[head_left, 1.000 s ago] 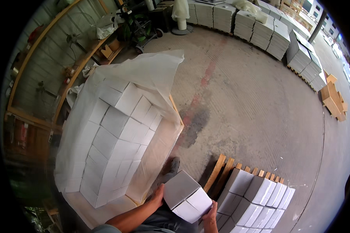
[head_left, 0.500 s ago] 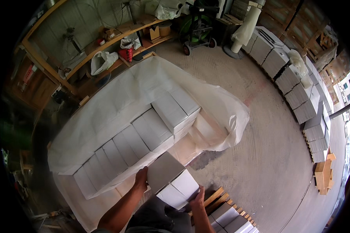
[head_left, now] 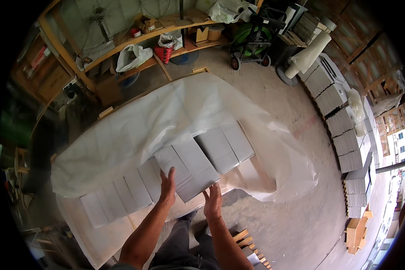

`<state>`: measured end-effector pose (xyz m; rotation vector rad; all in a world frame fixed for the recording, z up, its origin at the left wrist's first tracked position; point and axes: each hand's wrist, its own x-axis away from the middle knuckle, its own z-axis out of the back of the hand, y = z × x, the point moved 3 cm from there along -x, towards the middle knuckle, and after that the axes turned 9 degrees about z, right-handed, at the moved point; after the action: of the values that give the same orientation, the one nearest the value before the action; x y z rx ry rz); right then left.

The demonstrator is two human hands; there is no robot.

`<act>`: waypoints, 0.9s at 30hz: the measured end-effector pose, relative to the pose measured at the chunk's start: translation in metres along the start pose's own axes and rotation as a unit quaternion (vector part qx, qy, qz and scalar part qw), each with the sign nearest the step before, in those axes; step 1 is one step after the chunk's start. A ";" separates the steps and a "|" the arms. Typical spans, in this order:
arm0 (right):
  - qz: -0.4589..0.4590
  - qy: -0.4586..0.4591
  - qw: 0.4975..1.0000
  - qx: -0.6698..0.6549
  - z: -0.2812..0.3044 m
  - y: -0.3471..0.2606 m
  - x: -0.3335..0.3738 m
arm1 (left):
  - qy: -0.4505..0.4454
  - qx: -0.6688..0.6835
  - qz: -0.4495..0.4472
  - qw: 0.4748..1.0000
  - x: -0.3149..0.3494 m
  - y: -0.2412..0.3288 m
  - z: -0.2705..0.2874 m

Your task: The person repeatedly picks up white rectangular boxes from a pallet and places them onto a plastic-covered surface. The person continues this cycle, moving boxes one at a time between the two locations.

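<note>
The carried white box (head_left: 186, 168) has moved forward to the stacked boxes (head_left: 117, 200)

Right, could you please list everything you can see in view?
held box: apparently one, pale grey, between the hands
other boxes: several, pale grey, either side of it
plastic sheet: one, whitish, draped over the boxes
pallet: one, wooden, bottom, right of the legs
flat stacks: several, grey, right
wooden piece: one, tan, far right
wheeled cart: one, black, top
shelving: one unit, wooden, upper left
red container: one, by the shelving
legs: two, dark grey trousers, bottom
left hand: one, bare, box's left side
right hand: one, bare, fingers at box's near corner
</note>
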<state>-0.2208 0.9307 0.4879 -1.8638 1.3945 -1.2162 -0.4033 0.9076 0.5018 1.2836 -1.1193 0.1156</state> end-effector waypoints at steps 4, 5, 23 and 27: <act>-0.072 0.008 0.997 -0.041 0.010 0.005 0.000 | 0.021 -0.083 -0.084 0.993 -0.008 0.007 0.002; -0.087 -0.004 0.996 0.008 0.006 0.003 -0.001 | 0.023 -0.081 -0.084 0.993 -0.011 0.009 0.003; -0.208 -0.027 0.962 0.173 -0.037 -0.016 -0.027 | 0.105 -0.141 -0.101 0.979 -0.043 0.049 -0.018; -0.213 -0.051 0.960 0.175 -0.058 -0.027 -0.042 | 0.140 -0.165 -0.051 0.975 -0.055 0.055 -0.014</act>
<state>-0.2620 0.9861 0.5226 -1.9860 0.6784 -1.4338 -0.4571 0.9653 0.5029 0.9892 -0.7916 0.0304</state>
